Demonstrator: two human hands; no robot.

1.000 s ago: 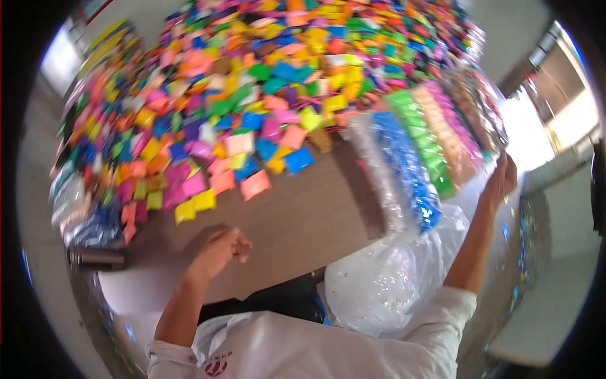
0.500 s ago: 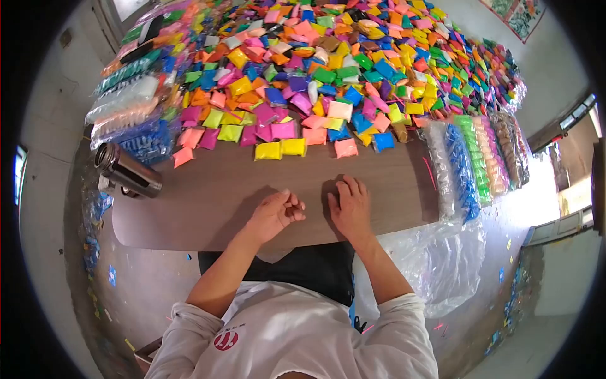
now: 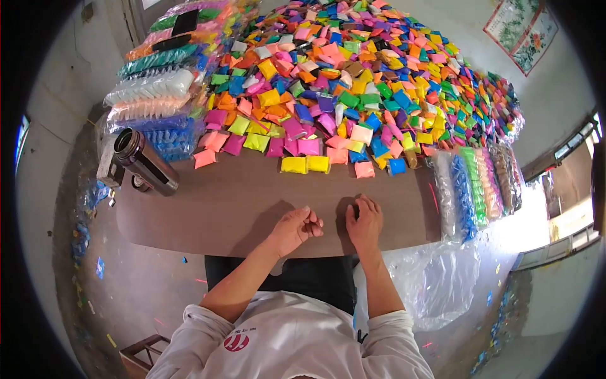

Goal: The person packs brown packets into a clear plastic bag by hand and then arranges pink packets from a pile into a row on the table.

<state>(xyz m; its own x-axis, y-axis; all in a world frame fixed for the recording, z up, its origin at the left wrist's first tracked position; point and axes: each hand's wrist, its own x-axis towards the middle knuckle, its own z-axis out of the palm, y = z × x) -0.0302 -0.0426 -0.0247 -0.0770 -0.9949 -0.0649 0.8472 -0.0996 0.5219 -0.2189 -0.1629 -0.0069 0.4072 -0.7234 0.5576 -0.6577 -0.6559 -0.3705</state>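
Over the front of the brown table [image 3: 208, 215], my left hand [image 3: 294, 230] is turned on its side, fingers loosely curled and thumb apart, holding nothing that shows. Just to its right, my right hand [image 3: 365, 222] rests palm down at the tabletop, its fingers slightly bent and apart. Beyond the hands lie small plastic-wrapped packets in many colours. Nearest are two yellow packets [image 3: 305, 165] side by side, a peach packet [image 3: 364, 169] and a blue packet [image 3: 396, 166]. Neither hand touches a packet.
A large heap of coloured packets [image 3: 353, 82] covers the back. Long bags of packets stack at left [image 3: 151, 88]; more bags [image 3: 464, 196] line the right edge. An uncapped steel thermos [image 3: 146, 163] stands at left. A clear plastic sheet [image 3: 435, 284] hangs at right.
The camera view has shifted, so the table and heap appear lower and more of the wall shows. Both hands keep nearly the same pose on the table.
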